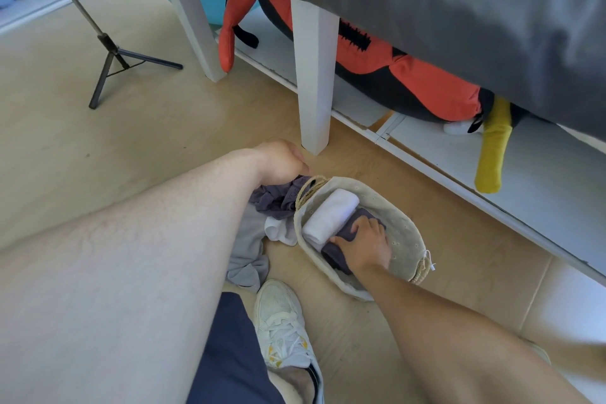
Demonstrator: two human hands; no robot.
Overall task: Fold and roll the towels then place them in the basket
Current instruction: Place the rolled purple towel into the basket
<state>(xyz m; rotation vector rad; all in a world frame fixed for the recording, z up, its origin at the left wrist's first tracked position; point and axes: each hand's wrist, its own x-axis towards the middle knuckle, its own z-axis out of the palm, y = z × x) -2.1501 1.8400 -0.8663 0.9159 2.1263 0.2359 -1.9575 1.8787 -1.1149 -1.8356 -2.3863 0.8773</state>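
An oval cloth basket with rope handles stands on the floor. Inside it lies a rolled white towel, and beside that a rolled dark purple towel. My right hand is in the basket and grips the dark purple towel from above. My left hand is at the basket's far left end, over a crumpled purple towel; its fingers point down and are hidden. A white towel and a grey towel lie loose left of the basket.
A white table leg stands just beyond the basket, another further left. A grey cover hangs over a low white shelf holding an orange and black plush toy. A black tripod stands at left. My white shoe is near.
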